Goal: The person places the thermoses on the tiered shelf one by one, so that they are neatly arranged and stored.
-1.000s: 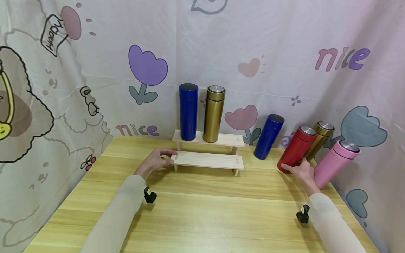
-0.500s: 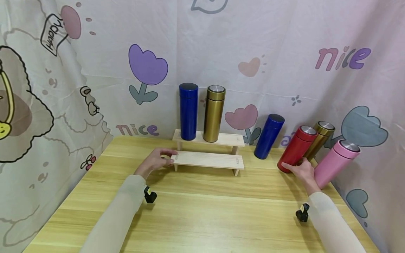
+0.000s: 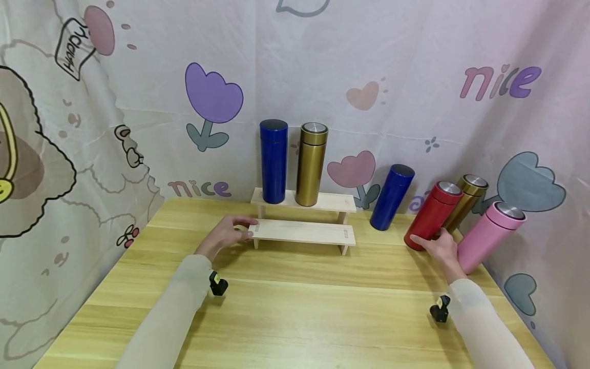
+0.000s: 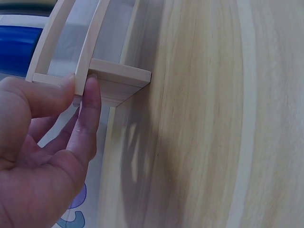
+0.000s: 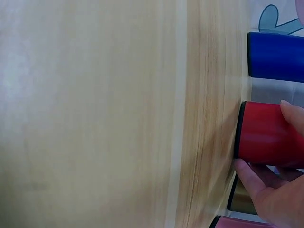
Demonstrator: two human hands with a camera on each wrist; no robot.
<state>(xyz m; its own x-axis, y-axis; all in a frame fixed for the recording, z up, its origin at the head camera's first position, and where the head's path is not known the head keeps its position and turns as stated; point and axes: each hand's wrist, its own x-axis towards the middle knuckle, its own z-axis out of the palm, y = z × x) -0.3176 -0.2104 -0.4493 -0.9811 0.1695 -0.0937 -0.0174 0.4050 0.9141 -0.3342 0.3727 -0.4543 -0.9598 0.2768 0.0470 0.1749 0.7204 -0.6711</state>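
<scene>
My left hand [image 3: 225, 236] pinches the left end of the lower board of a two-tier wooden shelf [image 3: 301, 233], thumb and fingers [image 4: 88, 121] on opposite faces. On the upper tier stand a blue thermos bottle [image 3: 274, 163] and a gold thermos bottle [image 3: 311, 166], both upright. At the right, my right hand [image 3: 440, 251] holds a red thermos bottle [image 3: 432, 216] low near its base. In the right wrist view its thumb [image 5: 294, 116] lies on one side of the red bottle [image 5: 268, 135], with fingers on the other.
Another blue thermos bottle [image 3: 392, 198] stands left of the red one. A second gold bottle [image 3: 465, 202] is partly hidden behind the red bottle, and a pink bottle [image 3: 490, 238] stands beside my right hand. A patterned curtain [image 3: 295, 61] hangs behind the wooden table [image 3: 295, 318].
</scene>
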